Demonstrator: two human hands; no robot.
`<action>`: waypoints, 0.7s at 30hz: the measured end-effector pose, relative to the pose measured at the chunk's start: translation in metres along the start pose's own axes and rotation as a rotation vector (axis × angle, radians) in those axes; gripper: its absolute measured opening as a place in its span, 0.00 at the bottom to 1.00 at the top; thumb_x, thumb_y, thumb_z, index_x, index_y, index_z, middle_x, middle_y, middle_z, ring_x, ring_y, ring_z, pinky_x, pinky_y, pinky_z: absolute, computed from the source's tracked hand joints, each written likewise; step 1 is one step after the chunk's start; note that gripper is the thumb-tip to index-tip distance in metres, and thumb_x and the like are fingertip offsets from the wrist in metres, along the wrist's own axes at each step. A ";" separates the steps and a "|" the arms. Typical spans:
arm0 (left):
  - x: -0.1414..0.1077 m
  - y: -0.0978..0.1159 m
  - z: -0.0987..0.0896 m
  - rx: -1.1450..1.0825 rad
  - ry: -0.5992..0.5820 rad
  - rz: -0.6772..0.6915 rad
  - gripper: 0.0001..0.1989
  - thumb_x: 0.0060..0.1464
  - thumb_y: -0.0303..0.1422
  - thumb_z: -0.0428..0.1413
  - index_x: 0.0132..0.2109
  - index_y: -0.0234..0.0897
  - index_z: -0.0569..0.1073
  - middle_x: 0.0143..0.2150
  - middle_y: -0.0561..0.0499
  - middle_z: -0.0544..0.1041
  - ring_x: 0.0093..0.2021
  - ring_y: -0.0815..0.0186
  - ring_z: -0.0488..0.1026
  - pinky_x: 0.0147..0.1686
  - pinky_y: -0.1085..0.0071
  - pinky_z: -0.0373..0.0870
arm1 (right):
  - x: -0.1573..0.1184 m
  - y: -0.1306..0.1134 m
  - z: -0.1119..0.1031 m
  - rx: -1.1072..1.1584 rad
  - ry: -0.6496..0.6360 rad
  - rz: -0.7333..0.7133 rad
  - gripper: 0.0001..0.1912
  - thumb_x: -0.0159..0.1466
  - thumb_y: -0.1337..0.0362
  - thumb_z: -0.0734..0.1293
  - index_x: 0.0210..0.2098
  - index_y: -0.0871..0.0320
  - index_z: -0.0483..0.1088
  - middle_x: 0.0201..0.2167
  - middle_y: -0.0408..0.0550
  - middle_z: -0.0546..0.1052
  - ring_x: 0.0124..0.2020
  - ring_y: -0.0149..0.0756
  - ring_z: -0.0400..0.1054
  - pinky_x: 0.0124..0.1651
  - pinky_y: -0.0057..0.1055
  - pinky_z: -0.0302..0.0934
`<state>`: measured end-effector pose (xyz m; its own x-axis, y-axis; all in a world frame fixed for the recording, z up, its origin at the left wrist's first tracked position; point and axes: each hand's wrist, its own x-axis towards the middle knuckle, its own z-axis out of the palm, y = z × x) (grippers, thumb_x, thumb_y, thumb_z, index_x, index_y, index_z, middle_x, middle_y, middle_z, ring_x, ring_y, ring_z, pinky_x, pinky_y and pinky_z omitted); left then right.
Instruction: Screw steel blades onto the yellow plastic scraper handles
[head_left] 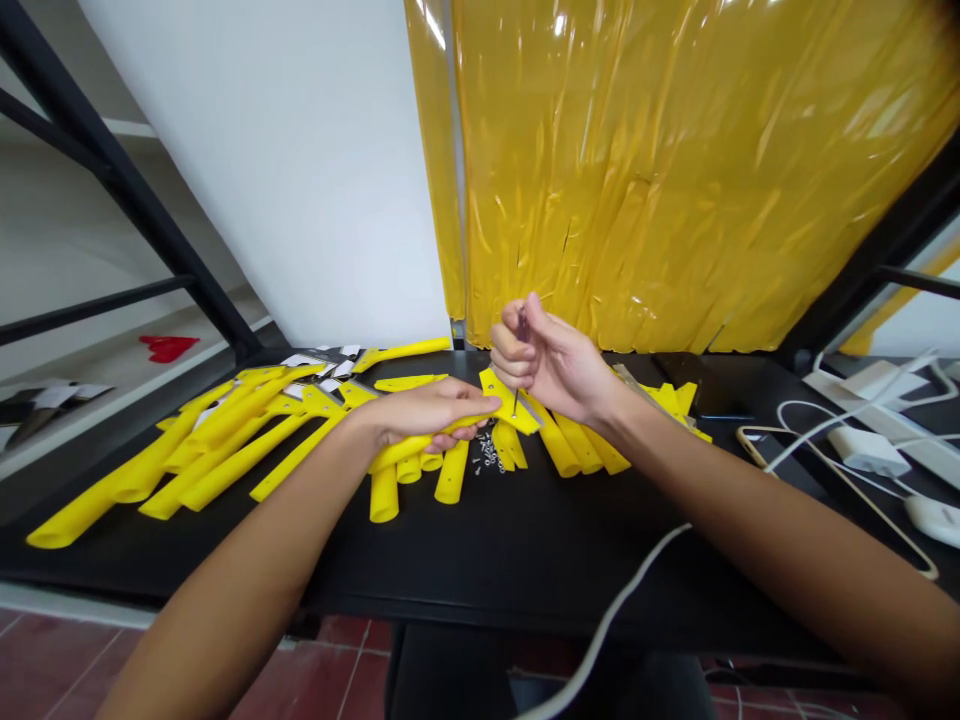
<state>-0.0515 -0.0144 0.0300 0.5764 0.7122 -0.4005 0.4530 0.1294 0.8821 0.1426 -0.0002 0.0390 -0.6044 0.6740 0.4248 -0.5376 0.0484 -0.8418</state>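
My left hand [420, 408] is closed around a yellow plastic handle [397, 455], whose wide flat end [510, 395] points right and carries a strip of metal along one edge. Above that end, my right hand [559, 360] grips a screwdriver [523, 325] upright, its thin shaft running down to a hole or screw in the yellow plastic. Whether the tip sits in a screw head is too small to tell. Small loose screws and nuts [489, 452] lie on the black table [465, 550] just below the held handle, among more yellow handles [450, 475].
A pile of yellow handles [225, 440], some with metal blades, covers the left of the table. More yellow pieces [574, 440] lie right of centre. A phone [832, 490], chargers [870, 450] and white cables are at the right. Yellow plastic sheeting [675, 180] hangs behind.
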 end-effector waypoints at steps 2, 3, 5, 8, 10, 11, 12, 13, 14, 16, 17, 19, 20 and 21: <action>0.000 0.000 0.000 0.014 -0.017 -0.003 0.21 0.52 0.49 0.63 0.34 0.40 0.62 0.23 0.58 0.62 0.18 0.76 0.54 0.17 0.74 0.50 | -0.002 -0.002 0.000 -0.028 -0.029 0.011 0.19 0.69 0.48 0.61 0.30 0.54 0.62 0.24 0.38 0.55 0.21 0.27 0.47 0.25 0.27 0.52; 0.001 -0.001 -0.001 0.022 -0.023 0.000 0.21 0.52 0.48 0.63 0.35 0.40 0.62 0.23 0.58 0.62 0.18 0.76 0.54 0.17 0.74 0.49 | -0.002 -0.003 0.000 -0.045 -0.031 0.014 0.19 0.69 0.48 0.61 0.29 0.54 0.62 0.24 0.38 0.55 0.21 0.28 0.48 0.26 0.27 0.53; 0.002 -0.003 -0.003 0.028 -0.026 0.012 0.21 0.52 0.48 0.64 0.36 0.41 0.62 0.22 0.60 0.61 0.18 0.75 0.54 0.17 0.74 0.48 | -0.002 -0.004 0.000 -0.064 -0.009 0.011 0.19 0.69 0.46 0.61 0.31 0.54 0.63 0.23 0.38 0.53 0.21 0.29 0.47 0.26 0.28 0.53; 0.004 -0.005 -0.006 0.025 -0.029 0.021 0.21 0.51 0.47 0.64 0.36 0.41 0.62 0.22 0.60 0.60 0.17 0.76 0.54 0.17 0.74 0.49 | 0.000 -0.002 0.001 -0.062 0.034 -0.005 0.21 0.67 0.42 0.60 0.32 0.53 0.63 0.22 0.37 0.52 0.21 0.29 0.45 0.25 0.28 0.52; 0.005 -0.007 -0.007 0.019 -0.038 0.018 0.21 0.51 0.47 0.64 0.36 0.40 0.62 0.23 0.60 0.61 0.17 0.76 0.54 0.17 0.74 0.50 | 0.001 0.001 0.002 -0.056 0.038 -0.010 0.22 0.67 0.42 0.61 0.30 0.54 0.62 0.22 0.37 0.54 0.21 0.28 0.47 0.26 0.27 0.53; 0.006 -0.007 -0.007 0.012 -0.037 0.017 0.21 0.51 0.47 0.64 0.35 0.40 0.62 0.23 0.60 0.61 0.17 0.76 0.54 0.17 0.74 0.50 | 0.002 0.002 0.002 -0.049 0.035 -0.009 0.22 0.67 0.42 0.61 0.29 0.54 0.62 0.23 0.37 0.55 0.22 0.28 0.48 0.27 0.27 0.54; 0.007 -0.008 -0.006 0.006 -0.032 0.017 0.22 0.51 0.47 0.64 0.35 0.40 0.62 0.23 0.60 0.61 0.17 0.76 0.54 0.17 0.74 0.50 | 0.002 0.002 0.003 -0.036 0.026 -0.001 0.22 0.67 0.43 0.62 0.30 0.55 0.63 0.23 0.38 0.55 0.22 0.28 0.49 0.27 0.27 0.54; 0.007 -0.008 -0.006 0.000 -0.023 0.018 0.22 0.51 0.48 0.64 0.35 0.39 0.62 0.23 0.60 0.61 0.17 0.76 0.54 0.17 0.74 0.50 | 0.002 0.002 0.003 -0.018 0.013 0.013 0.22 0.67 0.43 0.61 0.30 0.55 0.63 0.23 0.38 0.56 0.23 0.28 0.49 0.27 0.26 0.54; 0.007 -0.008 -0.006 -0.006 -0.014 0.019 0.22 0.50 0.48 0.64 0.35 0.39 0.61 0.23 0.60 0.60 0.17 0.76 0.53 0.17 0.74 0.50 | 0.001 0.002 0.003 0.004 -0.001 0.027 0.22 0.68 0.43 0.61 0.32 0.56 0.64 0.23 0.38 0.56 0.23 0.28 0.49 0.27 0.26 0.54; 0.008 -0.008 -0.005 -0.006 -0.003 0.016 0.23 0.50 0.47 0.65 0.35 0.39 0.61 0.23 0.61 0.60 0.17 0.77 0.53 0.17 0.74 0.50 | 0.000 0.001 0.003 0.036 -0.022 0.048 0.19 0.68 0.46 0.62 0.34 0.56 0.65 0.23 0.37 0.56 0.23 0.27 0.49 0.27 0.25 0.52; 0.008 -0.008 -0.005 0.000 -0.006 0.014 0.23 0.50 0.47 0.65 0.35 0.39 0.61 0.23 0.61 0.60 0.17 0.77 0.53 0.17 0.74 0.50 | -0.001 0.000 0.003 0.039 -0.026 0.053 0.17 0.69 0.48 0.63 0.34 0.56 0.65 0.23 0.38 0.57 0.23 0.27 0.49 0.27 0.25 0.53; 0.009 -0.008 -0.005 0.012 -0.018 0.009 0.22 0.51 0.46 0.65 0.35 0.39 0.61 0.23 0.60 0.60 0.17 0.77 0.53 0.17 0.74 0.49 | -0.002 0.000 0.003 0.021 -0.025 0.054 0.15 0.69 0.52 0.64 0.32 0.56 0.65 0.23 0.38 0.59 0.24 0.28 0.52 0.29 0.26 0.54; 0.009 -0.008 -0.005 0.018 -0.017 0.006 0.21 0.51 0.46 0.64 0.34 0.40 0.61 0.23 0.60 0.60 0.17 0.76 0.52 0.17 0.73 0.49 | -0.002 0.001 0.003 0.011 -0.024 0.052 0.16 0.69 0.53 0.63 0.31 0.57 0.64 0.23 0.39 0.60 0.24 0.28 0.52 0.30 0.26 0.54; 0.009 -0.008 -0.005 0.022 -0.009 0.004 0.21 0.52 0.46 0.64 0.35 0.40 0.61 0.23 0.60 0.60 0.17 0.76 0.52 0.17 0.73 0.49 | -0.002 0.002 0.003 0.006 -0.023 0.051 0.17 0.70 0.52 0.63 0.31 0.57 0.65 0.23 0.39 0.59 0.24 0.28 0.52 0.30 0.26 0.54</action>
<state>-0.0535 -0.0052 0.0201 0.5843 0.7064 -0.3994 0.4657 0.1110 0.8779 0.1407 -0.0036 0.0381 -0.6446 0.6584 0.3887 -0.5089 0.0099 -0.8608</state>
